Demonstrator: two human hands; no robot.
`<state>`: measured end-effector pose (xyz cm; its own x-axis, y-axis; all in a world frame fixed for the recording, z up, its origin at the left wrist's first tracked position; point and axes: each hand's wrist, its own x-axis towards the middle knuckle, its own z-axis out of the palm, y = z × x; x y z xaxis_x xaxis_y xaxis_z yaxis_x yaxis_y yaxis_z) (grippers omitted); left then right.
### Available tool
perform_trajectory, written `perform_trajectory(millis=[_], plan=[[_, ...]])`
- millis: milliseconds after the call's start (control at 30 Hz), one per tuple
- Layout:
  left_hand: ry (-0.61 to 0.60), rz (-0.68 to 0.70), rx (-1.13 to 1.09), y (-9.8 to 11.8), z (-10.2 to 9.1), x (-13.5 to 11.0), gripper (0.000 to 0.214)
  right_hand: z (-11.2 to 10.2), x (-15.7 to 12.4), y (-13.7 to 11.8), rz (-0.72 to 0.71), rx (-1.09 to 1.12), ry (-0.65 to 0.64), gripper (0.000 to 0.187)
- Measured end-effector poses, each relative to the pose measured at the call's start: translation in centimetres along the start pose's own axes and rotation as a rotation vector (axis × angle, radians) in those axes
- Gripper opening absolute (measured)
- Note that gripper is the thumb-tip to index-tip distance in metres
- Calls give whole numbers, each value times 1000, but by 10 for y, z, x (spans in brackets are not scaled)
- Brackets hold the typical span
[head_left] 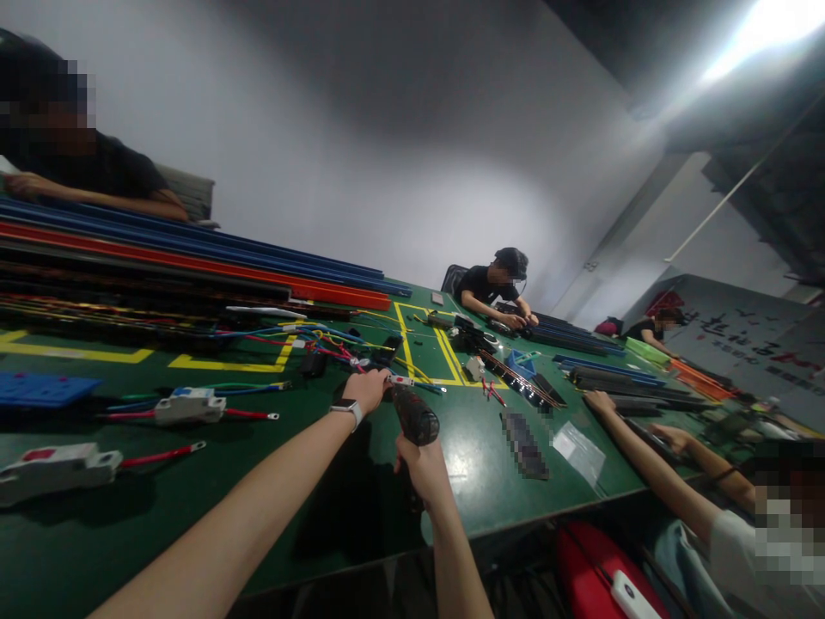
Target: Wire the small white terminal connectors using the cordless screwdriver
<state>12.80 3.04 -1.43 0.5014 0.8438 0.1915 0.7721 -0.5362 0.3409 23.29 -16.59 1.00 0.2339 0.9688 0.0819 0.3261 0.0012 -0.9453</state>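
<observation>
My right hand [422, 464] is closed around the grip of a black power screwdriver [414, 415], which points toward the far side of the green table [477, 447]. My left hand [366, 389], with a white watch on its wrist, is closed on a small white part [400, 379] at the tool's tip. Red and blue wires [322, 344] lie just beyond that hand.
White breaker units with red leads [188, 406] [58, 467] lie at the left. Long blue, red and black rails [193, 258] are stacked at the back left. Other people work at the far side and at the right, where one person's arm [644, 464] rests near a plastic bag [578, 450].
</observation>
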Motion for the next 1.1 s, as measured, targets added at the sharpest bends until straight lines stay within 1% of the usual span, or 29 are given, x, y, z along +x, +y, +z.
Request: perform_trajectory(millis=[267, 500, 767, 933, 1100], plan=[[-11, -12, 16, -1, 3, 3, 40, 1, -1, -1, 8, -13, 19, 16], [-15, -23, 12, 1, -1, 2, 39, -1, -2, -6, -1, -27, -9, 17], [-17, -29, 9, 4, -6, -2, 39, 0, -2, -8, 4, -29, -9, 19], [-46, -42, -1, 7, -10, -3, 39, 0, -2, -9, 16, -43, 20, 17], [-49, -46, 0, 7, -10, -2, 38, -1, -2, -7, 3, -36, -1, 19]])
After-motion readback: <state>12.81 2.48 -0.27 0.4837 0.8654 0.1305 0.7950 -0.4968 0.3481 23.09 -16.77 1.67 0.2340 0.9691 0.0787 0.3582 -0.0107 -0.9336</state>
